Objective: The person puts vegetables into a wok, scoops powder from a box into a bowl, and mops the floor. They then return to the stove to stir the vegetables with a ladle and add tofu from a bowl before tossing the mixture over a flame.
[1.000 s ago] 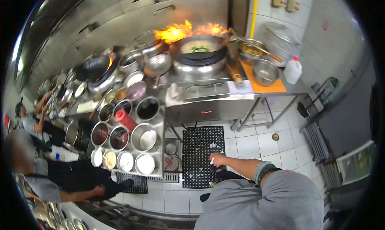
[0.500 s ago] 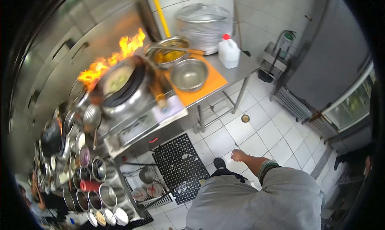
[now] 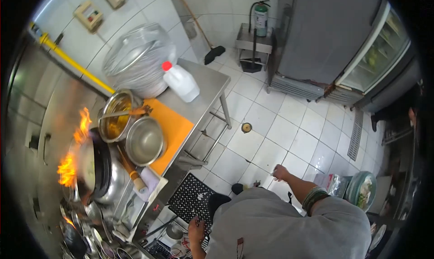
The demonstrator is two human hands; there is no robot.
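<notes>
My left hand (image 3: 196, 231) hangs low at the stove's front, its fingers loosely apart with nothing seen in them. Below and beside it are a black perforated floor mat (image 3: 186, 194) and a lower shelf with a metal pot (image 3: 174, 231). My right hand (image 3: 280, 172) hangs over the white floor tiles, fingers curled in, and nothing shows in it. On the stove to the left, a dark wok (image 3: 100, 164) has flames rising around it. Beside it lie a wooden-handled tool (image 3: 137, 181) and a folded cloth (image 3: 149, 183).
An orange board (image 3: 174, 128) on the steel table carries an empty metal bowl (image 3: 145, 140) and a bowl of yellow liquid (image 3: 118, 119). A white jug (image 3: 181, 82) stands behind. A fridge (image 3: 325, 37), fire extinguisher (image 3: 261, 18), floor drain (image 3: 246, 127) and food tub (image 3: 360, 190) are to the right.
My view has turned rightwards, so the stove and table sit further left. My left hand has come into view. The flames at the wok look smaller.
</notes>
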